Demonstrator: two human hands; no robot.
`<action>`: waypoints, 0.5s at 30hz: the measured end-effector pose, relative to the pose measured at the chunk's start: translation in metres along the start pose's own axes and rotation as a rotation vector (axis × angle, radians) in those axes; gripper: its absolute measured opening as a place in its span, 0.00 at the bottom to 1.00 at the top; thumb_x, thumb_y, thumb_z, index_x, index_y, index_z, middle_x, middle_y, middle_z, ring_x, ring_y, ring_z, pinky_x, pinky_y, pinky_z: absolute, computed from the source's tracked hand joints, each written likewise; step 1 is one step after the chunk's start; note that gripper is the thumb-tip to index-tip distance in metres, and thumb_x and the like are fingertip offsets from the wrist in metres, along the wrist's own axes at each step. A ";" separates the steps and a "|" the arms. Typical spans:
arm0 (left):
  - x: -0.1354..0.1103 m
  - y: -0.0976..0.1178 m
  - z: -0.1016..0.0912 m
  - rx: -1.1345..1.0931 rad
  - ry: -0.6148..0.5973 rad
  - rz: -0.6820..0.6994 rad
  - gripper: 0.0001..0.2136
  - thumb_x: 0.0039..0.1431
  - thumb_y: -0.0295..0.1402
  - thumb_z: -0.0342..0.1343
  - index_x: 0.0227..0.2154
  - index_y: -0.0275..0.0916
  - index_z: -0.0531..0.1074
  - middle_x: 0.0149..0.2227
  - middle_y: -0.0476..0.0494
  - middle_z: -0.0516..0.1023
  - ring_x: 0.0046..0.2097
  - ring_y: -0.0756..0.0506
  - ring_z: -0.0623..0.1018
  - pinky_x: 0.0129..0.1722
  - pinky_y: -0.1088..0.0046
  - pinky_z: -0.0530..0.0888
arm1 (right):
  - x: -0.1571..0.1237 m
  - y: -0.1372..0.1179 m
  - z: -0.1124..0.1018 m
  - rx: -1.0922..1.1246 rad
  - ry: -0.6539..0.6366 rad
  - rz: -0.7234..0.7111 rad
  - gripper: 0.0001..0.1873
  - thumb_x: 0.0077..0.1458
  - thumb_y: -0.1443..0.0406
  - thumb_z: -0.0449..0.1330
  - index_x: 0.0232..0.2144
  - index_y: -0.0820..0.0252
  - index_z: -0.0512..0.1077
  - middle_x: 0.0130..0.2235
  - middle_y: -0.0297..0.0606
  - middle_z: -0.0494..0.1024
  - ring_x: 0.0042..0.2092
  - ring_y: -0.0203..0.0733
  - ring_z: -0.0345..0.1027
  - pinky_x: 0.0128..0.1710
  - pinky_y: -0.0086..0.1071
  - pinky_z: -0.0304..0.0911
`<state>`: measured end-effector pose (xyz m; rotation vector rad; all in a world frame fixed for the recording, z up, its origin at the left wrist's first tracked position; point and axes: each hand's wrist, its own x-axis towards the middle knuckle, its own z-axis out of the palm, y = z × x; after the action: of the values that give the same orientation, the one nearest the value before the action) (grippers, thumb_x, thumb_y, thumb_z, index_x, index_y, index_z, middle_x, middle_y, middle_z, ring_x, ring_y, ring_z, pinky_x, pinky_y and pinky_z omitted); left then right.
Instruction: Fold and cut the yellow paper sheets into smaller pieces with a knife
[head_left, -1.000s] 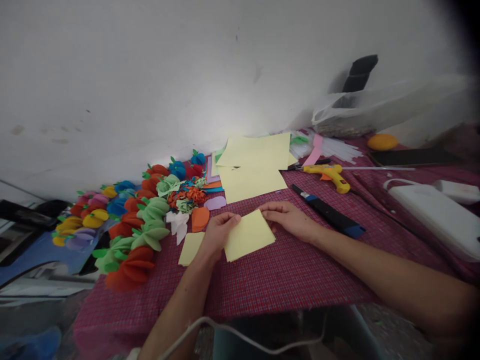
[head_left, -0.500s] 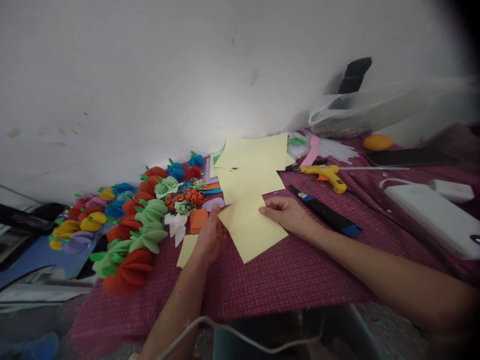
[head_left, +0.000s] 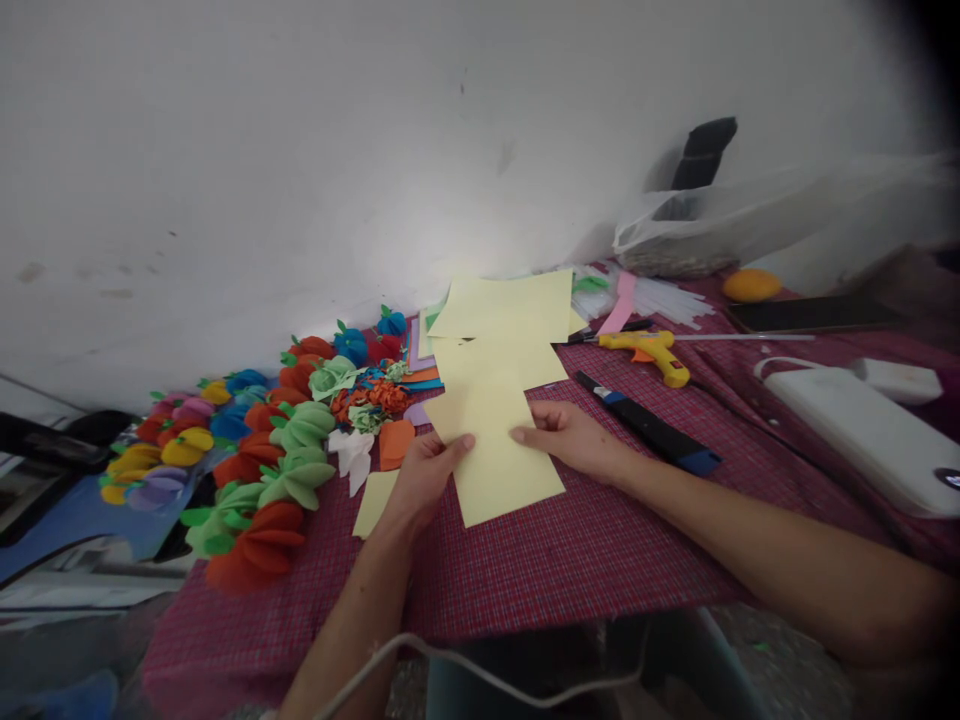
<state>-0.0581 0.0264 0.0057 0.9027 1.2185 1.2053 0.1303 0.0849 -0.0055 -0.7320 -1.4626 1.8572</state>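
Note:
A pale yellow sheet of paper (head_left: pixel 502 470) is held by both hands above the table's front part. My left hand (head_left: pixel 427 470) pinches its left edge, thumb on top. On the right edge, my right hand (head_left: pixel 566 435) has its thumb over the paper and its fingers curled beneath. Behind this sheet lie more yellow sheets (head_left: pixel 502 305), overlapping one another. A smaller yellow piece (head_left: pixel 375 503), an orange piece (head_left: pixel 395 443) and a white cut-out (head_left: pixel 352 455) lie left of my left hand. Near my right hand is a black and blue cutter (head_left: pixel 652 430).
Colourful paper or felt fruit shapes (head_left: pixel 300 430) crowd the table's left side. Right of the papers are a yellow glue gun (head_left: pixel 649 350), a white power bank-like box (head_left: pixel 855 435), a yellow oval object (head_left: pixel 752 285) and a plastic bag (head_left: pixel 675 245). A white cable (head_left: pixel 525 690) hangs in front.
The held sheet has turned slightly and lies straighter. My left hand has moved right, its thumb now over the paper's left edge. My right hand has shifted slightly left and down.

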 end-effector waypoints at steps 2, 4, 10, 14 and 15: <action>-0.001 0.001 0.000 0.007 -0.019 0.008 0.14 0.42 0.36 0.64 0.32 0.33 0.76 0.29 0.42 0.79 0.29 0.46 0.77 0.30 0.71 0.71 | -0.001 0.000 -0.001 0.034 -0.036 0.023 0.08 0.44 0.62 0.61 0.28 0.60 0.73 0.27 0.34 0.76 0.29 0.38 0.67 0.31 0.32 0.61; -0.002 0.002 -0.001 0.008 -0.043 0.012 0.13 0.44 0.35 0.63 0.33 0.34 0.76 0.30 0.42 0.79 0.29 0.46 0.77 0.30 0.72 0.71 | -0.001 0.001 -0.002 0.064 -0.009 0.041 0.07 0.43 0.63 0.61 0.28 0.60 0.74 0.27 0.34 0.76 0.29 0.37 0.68 0.32 0.32 0.61; -0.006 0.011 -0.003 -0.012 -0.050 0.074 0.07 0.44 0.32 0.62 0.29 0.37 0.77 0.26 0.46 0.78 0.27 0.51 0.74 0.27 0.78 0.68 | 0.000 -0.001 -0.004 0.168 0.043 0.059 0.07 0.40 0.68 0.59 0.26 0.59 0.76 0.26 0.34 0.76 0.27 0.34 0.66 0.28 0.29 0.58; -0.007 0.012 -0.003 -0.026 -0.051 0.059 0.05 0.43 0.31 0.61 0.26 0.37 0.77 0.24 0.47 0.77 0.24 0.52 0.73 0.24 0.79 0.65 | 0.000 -0.004 -0.003 0.220 0.042 0.081 0.06 0.40 0.69 0.58 0.24 0.59 0.75 0.24 0.34 0.75 0.25 0.33 0.65 0.25 0.28 0.56; -0.007 0.011 -0.004 -0.028 -0.049 0.064 0.04 0.43 0.31 0.61 0.25 0.37 0.77 0.24 0.48 0.76 0.24 0.52 0.73 0.24 0.79 0.65 | -0.001 -0.005 -0.002 0.231 0.044 0.084 0.05 0.40 0.69 0.58 0.23 0.59 0.74 0.24 0.34 0.75 0.24 0.33 0.64 0.25 0.29 0.56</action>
<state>-0.0636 0.0214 0.0174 0.9517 1.1387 1.2415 0.1333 0.0866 -0.0015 -0.7256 -1.1811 2.0183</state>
